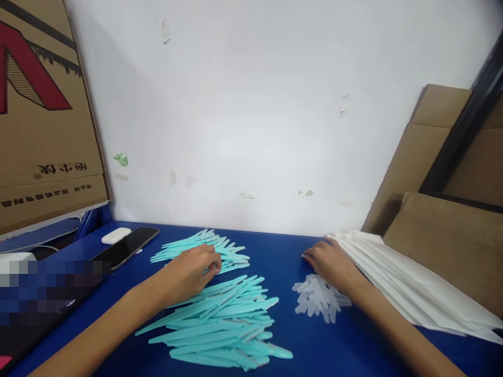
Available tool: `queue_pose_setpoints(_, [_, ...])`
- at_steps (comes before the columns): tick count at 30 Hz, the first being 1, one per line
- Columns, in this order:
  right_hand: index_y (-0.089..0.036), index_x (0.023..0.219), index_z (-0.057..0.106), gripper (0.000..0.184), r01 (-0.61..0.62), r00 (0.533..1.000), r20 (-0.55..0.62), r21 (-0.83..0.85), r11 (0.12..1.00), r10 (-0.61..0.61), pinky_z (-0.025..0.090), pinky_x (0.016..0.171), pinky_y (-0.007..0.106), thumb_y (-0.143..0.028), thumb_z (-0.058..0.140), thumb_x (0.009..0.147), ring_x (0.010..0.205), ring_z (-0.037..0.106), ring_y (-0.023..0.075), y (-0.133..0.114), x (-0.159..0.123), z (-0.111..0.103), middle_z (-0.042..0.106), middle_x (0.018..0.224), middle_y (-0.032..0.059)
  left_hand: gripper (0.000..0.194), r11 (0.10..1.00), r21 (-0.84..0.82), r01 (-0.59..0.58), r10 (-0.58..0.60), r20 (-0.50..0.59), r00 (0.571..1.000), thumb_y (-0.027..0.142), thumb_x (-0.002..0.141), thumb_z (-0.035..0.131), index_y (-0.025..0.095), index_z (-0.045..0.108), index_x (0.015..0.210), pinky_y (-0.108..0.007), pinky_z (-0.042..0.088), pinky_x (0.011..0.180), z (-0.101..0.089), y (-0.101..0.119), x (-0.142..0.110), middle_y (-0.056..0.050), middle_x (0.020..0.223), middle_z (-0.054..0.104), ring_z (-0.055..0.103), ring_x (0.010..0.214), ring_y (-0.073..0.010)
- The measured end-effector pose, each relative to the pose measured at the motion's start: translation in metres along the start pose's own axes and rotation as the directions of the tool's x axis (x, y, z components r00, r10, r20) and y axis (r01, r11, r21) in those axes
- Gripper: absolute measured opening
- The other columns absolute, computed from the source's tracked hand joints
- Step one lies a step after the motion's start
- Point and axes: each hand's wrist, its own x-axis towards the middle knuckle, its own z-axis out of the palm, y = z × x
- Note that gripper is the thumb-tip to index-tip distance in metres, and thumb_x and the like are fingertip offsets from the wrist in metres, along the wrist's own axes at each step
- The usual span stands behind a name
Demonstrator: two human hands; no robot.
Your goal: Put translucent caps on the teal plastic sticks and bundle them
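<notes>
Standing behind everything is a big white wall point(251, 104), with little torn bits stuck on it. In front of it is the blue bench point(283, 267). A tall cardboard box point(39, 131) with a red shape and upside-down writing is on the left, and brown cardboard sheets point(444, 251) lean on the right. Long white sheets point(412, 288) lie in a stack beside them.

The thin teal sticks, which look like little face razors, lie on the bench in two messy piles. The near pile point(228, 319) is bigger, and the far pile point(233, 256) is smaller.

The left hand point(192, 275) is at the far pile, with its fingers curled and the tips close together. I cannot tell if a stick is pinched there. The right hand point(332, 262) is bent over the back of the small clear plastic pieces point(322, 298), close to the white sheets. Its palm is turned away, so I cannot tell how wide its grip is or if it holds anything.

A black phone point(129, 248) and a small white case point(116, 235) lie to the left.

This looks like a reaching or picking step. Getting just one stick out would call for a soft, tight pinch, because they cross over each other.
</notes>
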Motion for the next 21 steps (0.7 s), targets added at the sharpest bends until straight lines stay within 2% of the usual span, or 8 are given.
queue_pose_setpoints(2, [-0.021,0.088,0.078,0.028,0.026,1.0,-0.001,0.002,1.0,-0.026,0.04,0.099,0.045,-0.018,0.052,0.097,0.084,0.071,0.0252,-0.005,0.001,0.001,0.077,0.079,0.009,0.02,0.996,-0.073,0.047,-0.038,0.114,0.993,0.032,0.096,0.053,0.026,0.072,0.094,-0.03,0.044,0.068,-0.005,0.004,-0.002,-0.004,0.092,0.069,0.063,0.082,-0.0215])
queue_pose_setpoints(4, [-0.021,0.089,0.078,0.027,0.05,0.999,-0.007,0.007,0.999,-0.05,0.039,0.1,0.044,-0.017,0.052,0.096,0.084,0.07,0.0243,-0.009,0.003,0.001,0.076,0.078,0.0088,0.017,0.988,-0.117,0.097,-0.075,0.179,0.981,0.036,0.092,0.06,0.027,0.073,0.097,-0.028,0.042,0.065,-0.009,0.006,-0.004,-0.003,0.091,0.07,0.063,0.082,-0.0217])
queue_pose_setpoints(8, [-0.02,0.094,0.076,0.023,0.081,0.996,-0.03,0.02,0.997,-0.08,0.039,0.101,0.043,-0.014,0.055,0.095,0.084,0.07,0.0232,-0.016,0.004,-0.002,0.075,0.077,0.0073,0.021,0.976,-0.159,0.146,-0.108,0.229,0.967,0.042,0.088,0.064,0.027,0.075,0.097,-0.027,0.042,0.064,-0.015,0.006,-0.005,-0.003,0.096,0.071,0.064,0.085,-0.022])
queue_pose_setpoints(11, [-0.02,0.102,0.075,0.024,0.095,0.994,-0.062,0.036,0.995,-0.093,0.04,0.102,0.044,-0.012,0.053,0.095,0.085,0.07,0.0228,-0.019,0.004,-0.007,0.076,0.081,0.007,0.015,0.982,-0.133,0.131,-0.105,0.19,0.976,0.035,0.089,0.062,0.026,0.074,0.09,-0.027,0.041,0.061,-0.013,0.007,-0.007,-0.003,0.09,0.071,0.064,0.081,-0.0208])
queue_pose_setpoints(14, [-0.02,0.113,0.071,0.029,0.124,0.983,-0.147,0.102,0.987,-0.109,0.042,0.101,0.048,-0.01,0.049,0.098,0.089,0.071,0.0228,-0.024,0.004,-0.012,0.077,0.095,0.0076,0.012,0.996,-0.049,0.08,-0.073,0.117,0.99,0.026,0.09,0.059,0.025,0.07,0.085,-0.027,0.038,0.058,-0.008,0.01,-0.009,-0.002,0.084,0.07,0.062,0.074,-0.0204])
queue_pose_setpoints(17, [-0.021,0.117,0.068,0.026,0.169,0.963,-0.247,0.234,0.957,-0.11,0.044,0.1,0.048,-0.014,0.049,0.101,0.091,0.071,0.0218,-0.033,0.004,-0.021,0.076,0.102,0.0066,0.021,0.996,0.094,-0.005,-0.003,0.079,0.997,0.019,0.095,0.048,0.022,0.065,0.082,-0.029,0.037,0.058,-0.001,0.015,-0.009,-0.004,0.083,0.067,0.061,0.071,-0.0209])
queue_pose_setpoints(21, [-0.024,0.113,0.069,0.018,0.231,0.954,-0.279,0.434,0.871,-0.114,0.047,0.097,0.043,-0.022,0.055,0.102,0.092,0.071,0.02,-0.053,0.003,-0.036,0.077,0.104,0.004,0.027,0.974,0.224,-0.043,0.03,0.061,0.998,0.017,0.1,0.038,0.02,0.061,0.086,-0.031,0.036,0.059,0.007,0.017,-0.005,-0.007,0.087,0.065,0.06,0.069,-0.0219])
